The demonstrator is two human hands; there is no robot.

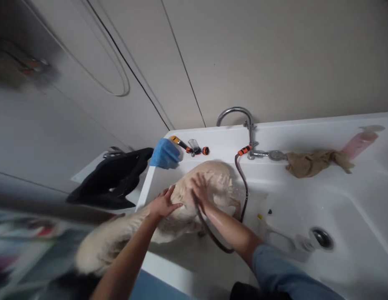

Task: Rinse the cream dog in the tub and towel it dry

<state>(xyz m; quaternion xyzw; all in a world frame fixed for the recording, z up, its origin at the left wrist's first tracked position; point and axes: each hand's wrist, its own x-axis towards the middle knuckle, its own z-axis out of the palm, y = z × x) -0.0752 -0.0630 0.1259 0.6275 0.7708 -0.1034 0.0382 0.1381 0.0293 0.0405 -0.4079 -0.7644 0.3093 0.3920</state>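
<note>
A plain pale wall [275,62] rises beyond the hands, above the rim of a white tub [306,129]. In the head view, a wet, cream-furred animal [215,171] stretches beneath both hands, one end in the tub and the other past the tub's left edge, beyond the left forearm. The left hand [162,204] lies on its back, thumb spread wide from the fingers. The right hand [200,191], slightly blurred, holds a brown hose [209,233] against its coat; the hose loops below the wrist and rises to an orange connector [244,150] beside the chrome faucet [250,131]. Beyond the left hand lie a blue cloth [165,154] and an orange-and-black fitting [180,143]. Well right of the right hand are a brown cloth [312,163], a pink bottle [358,145] and the drain [321,238].
</note>
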